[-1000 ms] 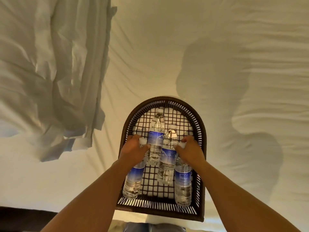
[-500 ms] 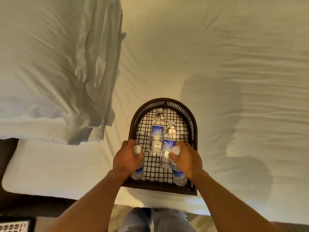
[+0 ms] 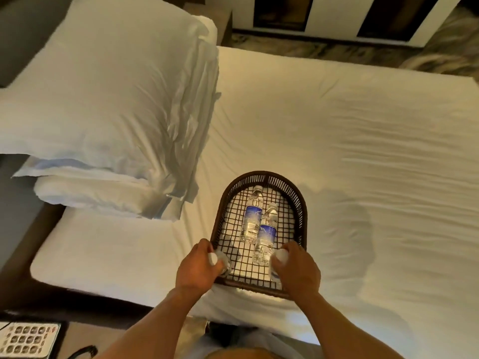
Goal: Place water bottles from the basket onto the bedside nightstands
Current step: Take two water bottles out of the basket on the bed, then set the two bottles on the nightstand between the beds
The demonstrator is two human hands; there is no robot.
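Note:
A dark wicker basket lies on the white bed near its front edge. Two clear water bottles with blue labels lie inside it, one further back and one beside it. My left hand grips an upright water bottle by its white cap end over the basket's left front corner. My right hand grips another upright water bottle over the right front corner. Both bodies are mostly hidden by my hands.
Two stacked white pillows lie at the bed's head on the left. A dark nightstand with a telephone keypad sits at the bottom left. Dark wall panels and patterned floor lie beyond the bed's far side.
My head has risen and pulled back, so more of the bed and room shows. Both hands have lifted their bottles upright out of the basket toward me.

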